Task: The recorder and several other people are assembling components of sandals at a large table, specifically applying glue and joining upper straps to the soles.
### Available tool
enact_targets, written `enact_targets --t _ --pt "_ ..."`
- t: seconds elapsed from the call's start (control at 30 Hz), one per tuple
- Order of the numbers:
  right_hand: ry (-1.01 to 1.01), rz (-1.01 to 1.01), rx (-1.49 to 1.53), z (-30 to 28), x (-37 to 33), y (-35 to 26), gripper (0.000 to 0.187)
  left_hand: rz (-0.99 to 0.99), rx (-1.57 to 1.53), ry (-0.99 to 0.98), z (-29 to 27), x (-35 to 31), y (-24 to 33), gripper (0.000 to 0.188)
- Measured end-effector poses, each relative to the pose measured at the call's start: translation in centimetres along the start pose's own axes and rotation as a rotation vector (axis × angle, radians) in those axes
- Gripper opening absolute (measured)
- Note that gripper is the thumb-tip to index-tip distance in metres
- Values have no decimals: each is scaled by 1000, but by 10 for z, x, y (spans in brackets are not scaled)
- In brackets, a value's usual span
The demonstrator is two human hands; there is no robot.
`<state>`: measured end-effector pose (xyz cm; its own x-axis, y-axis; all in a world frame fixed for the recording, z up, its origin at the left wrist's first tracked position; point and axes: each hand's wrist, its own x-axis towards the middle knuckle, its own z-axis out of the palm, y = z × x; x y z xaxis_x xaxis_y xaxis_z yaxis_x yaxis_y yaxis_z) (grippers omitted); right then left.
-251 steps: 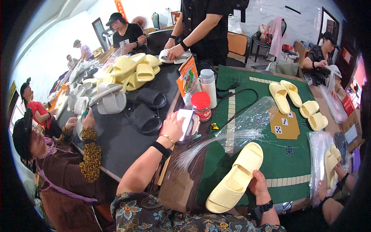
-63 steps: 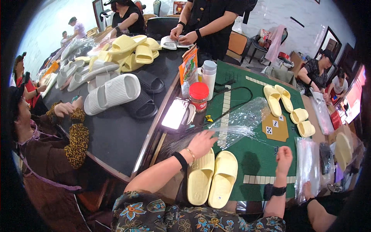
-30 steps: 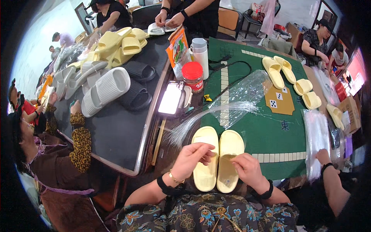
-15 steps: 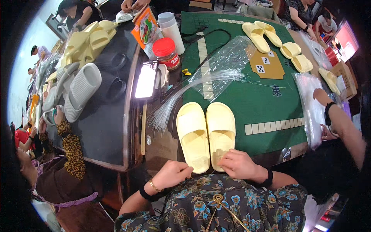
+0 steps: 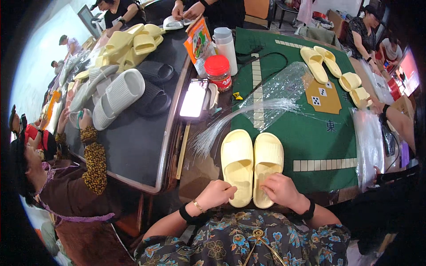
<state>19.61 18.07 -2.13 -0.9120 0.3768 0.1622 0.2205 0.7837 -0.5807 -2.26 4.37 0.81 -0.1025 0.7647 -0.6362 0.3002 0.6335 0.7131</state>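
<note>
A pair of pale yellow slippers, the left slipper (image 5: 237,153) and the right slipper (image 5: 269,150), lies side by side in front of me, heels toward my body. At the outer heel edge of the left one is my left hand (image 5: 217,193), thumb and fingers pinched together. My right hand (image 5: 282,190) is over the heel of the right one, its fingers also closed. Whatever they pinch is too fine to make out. Beyond the left slipper, a bundle of thin clear plastic strands (image 5: 222,126) fans out beside a clear plastic bag (image 5: 277,95).
Left of the slippers lie a lit phone (image 5: 194,99), a red-lidded jar (image 5: 218,71) and a white bottle (image 5: 225,48). More yellow slippers (image 5: 314,64) rest on the green mat (image 5: 319,142). Grey slippers (image 5: 120,97) are piled leftward, where a co-worker's hands (image 5: 82,119) work. Clear bags (image 5: 368,133) lie at right.
My view has shifted, so the scene sits farther right and lower. Both my hands have moved slightly forward over the slipper heels. The right-hand co-worker's hand has gone from the bags to the yellow slippers.
</note>
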Motion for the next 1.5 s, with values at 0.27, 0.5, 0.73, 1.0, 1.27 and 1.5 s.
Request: enact_targets --t 0.27,0.5,0.73,1.0,1.27,1.5 --pt "155 84 35 9 20 7 13 206 28 216 -2 33 -1 40" --pt "219 22 -38 14 22 4 26 288 92 313 2 49 -17 38" --pt "224 10 -63 14 21 3 31 335 254 515 9 53 -20 37" --pt "281 5 -88 19 16 7 31 543 443 694 21 32 -10 32" --pt "269 25 -50 21 23 5 32 712 659 616 37 49 -15 17" --pt "384 -107 -29 6 19 5 32 657 702 720 32 64 -6 16"
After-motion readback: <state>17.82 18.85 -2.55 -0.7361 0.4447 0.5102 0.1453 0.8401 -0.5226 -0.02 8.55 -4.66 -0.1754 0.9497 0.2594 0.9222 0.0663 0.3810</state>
